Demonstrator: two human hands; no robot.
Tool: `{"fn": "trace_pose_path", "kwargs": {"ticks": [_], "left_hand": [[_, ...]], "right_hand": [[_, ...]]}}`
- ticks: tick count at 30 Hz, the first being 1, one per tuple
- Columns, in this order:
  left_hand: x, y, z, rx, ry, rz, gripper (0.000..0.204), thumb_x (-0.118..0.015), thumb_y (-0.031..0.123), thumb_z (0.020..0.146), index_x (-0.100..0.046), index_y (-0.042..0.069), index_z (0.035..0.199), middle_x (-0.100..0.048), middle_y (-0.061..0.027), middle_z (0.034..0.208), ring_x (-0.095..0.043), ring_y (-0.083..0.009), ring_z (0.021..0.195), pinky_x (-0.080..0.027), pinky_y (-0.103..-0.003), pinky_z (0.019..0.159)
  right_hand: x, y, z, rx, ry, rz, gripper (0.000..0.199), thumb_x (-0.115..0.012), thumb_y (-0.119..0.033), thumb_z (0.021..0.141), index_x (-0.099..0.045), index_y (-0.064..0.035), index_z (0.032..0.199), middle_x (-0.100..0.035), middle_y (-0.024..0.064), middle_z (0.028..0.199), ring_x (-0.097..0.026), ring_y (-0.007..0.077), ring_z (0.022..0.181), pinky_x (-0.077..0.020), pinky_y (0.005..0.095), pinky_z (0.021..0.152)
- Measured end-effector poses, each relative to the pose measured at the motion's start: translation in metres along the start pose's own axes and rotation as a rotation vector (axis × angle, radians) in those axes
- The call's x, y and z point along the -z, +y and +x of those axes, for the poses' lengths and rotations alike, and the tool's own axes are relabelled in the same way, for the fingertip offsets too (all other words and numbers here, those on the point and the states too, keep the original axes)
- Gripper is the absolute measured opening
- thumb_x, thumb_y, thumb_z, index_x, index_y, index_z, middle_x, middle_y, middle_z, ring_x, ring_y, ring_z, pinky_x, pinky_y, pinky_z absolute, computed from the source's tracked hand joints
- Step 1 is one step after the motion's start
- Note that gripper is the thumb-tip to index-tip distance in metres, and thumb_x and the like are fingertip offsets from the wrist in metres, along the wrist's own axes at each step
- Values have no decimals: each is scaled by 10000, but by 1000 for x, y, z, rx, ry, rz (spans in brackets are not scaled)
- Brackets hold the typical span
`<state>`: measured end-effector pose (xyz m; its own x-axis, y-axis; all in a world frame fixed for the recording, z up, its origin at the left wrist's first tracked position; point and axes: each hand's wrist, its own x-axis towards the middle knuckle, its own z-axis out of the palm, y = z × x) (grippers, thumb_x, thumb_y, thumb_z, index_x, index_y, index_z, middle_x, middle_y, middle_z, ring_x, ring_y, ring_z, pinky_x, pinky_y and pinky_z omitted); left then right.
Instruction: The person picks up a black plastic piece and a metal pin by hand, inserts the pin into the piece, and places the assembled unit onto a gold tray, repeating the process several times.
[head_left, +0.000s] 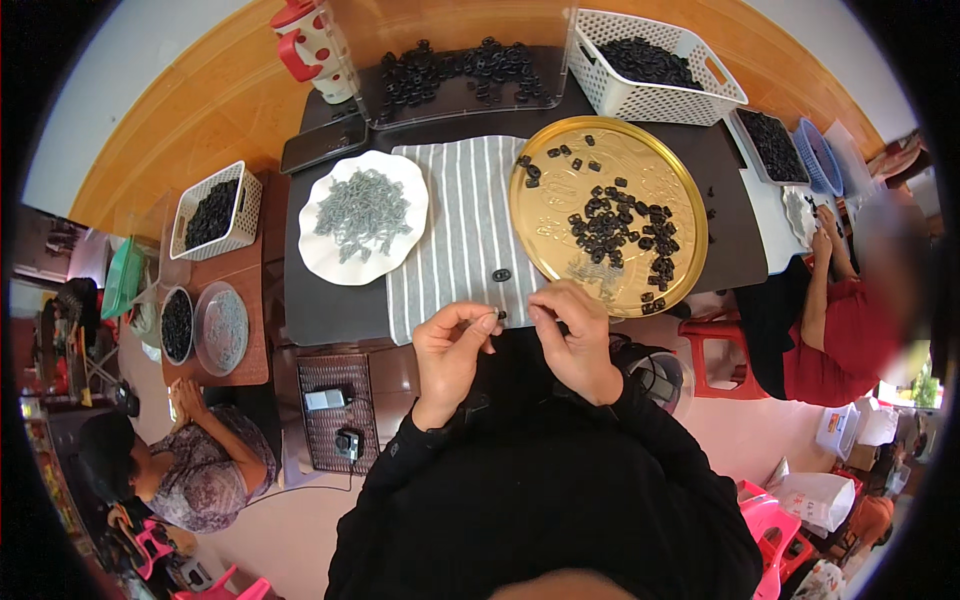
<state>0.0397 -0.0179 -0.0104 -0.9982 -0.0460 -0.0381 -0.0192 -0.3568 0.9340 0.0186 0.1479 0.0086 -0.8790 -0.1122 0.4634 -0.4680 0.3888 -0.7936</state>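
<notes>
my left hand [452, 345] and right hand [572, 330] were up close together at the near edge of the dark table [320, 310], just in front of my chest. the left fingers were curled, thumb and forefinger pinched on a tiny black ring [501, 315]; the right hand was pinched too, fingertips aimed at that same piece, though what it held, if anything, was too small for me to tell. so the piece sat right between the two hands, above the near end of the striped cloth [460, 230].

one more black ring [501, 274] lay loose on the cloth, and the main pile of black rings [625, 235] was spread on the gold tray [530, 215], just beyond my right hand. the white plate [320, 255] with grey clips [362, 210] sat to the left of the cloth.

my judgement for doing it well: i needed to keep both pinches light and close, work low over the cloth so a dropped ring stayed put, and line the two parts up squarely before pressing. elbows in, wrists steady, no rushing.
</notes>
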Motion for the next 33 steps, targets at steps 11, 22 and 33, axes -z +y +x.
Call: {"fn": "trace_pose_path", "kwargs": {"ticks": [11,22,33], "left_hand": [[19,7,7,19,71,-82,138,-641,-16,863,-649,-22,1000,-662,-53,788,-605,-82,654,-454,-189,518],[25,3,6,7,-31,-19,320,-606,-86,851,-616,-22,1165,-635,-28,850,-562,-63,733,-471,-199,632],[10,11,5,3,-113,-24,379,-586,-109,821,-611,-21,1189,-632,-28,817,-558,-75,714,-423,-190,598]], "right_hand": [[-31,-2,35,297,-257,-703,216,-580,-41,678,-604,37,878,-495,118,853,-505,290,819,-434,361,688],[-28,16,26,254,-234,-279,173,-593,49,716,-610,6,883,-544,113,829,-549,240,785,-445,335,665],[-13,7,10,-516,-215,660,134,-598,-20,890,-659,3,1008,-618,4,801,-542,56,687,-442,199,619]]}}
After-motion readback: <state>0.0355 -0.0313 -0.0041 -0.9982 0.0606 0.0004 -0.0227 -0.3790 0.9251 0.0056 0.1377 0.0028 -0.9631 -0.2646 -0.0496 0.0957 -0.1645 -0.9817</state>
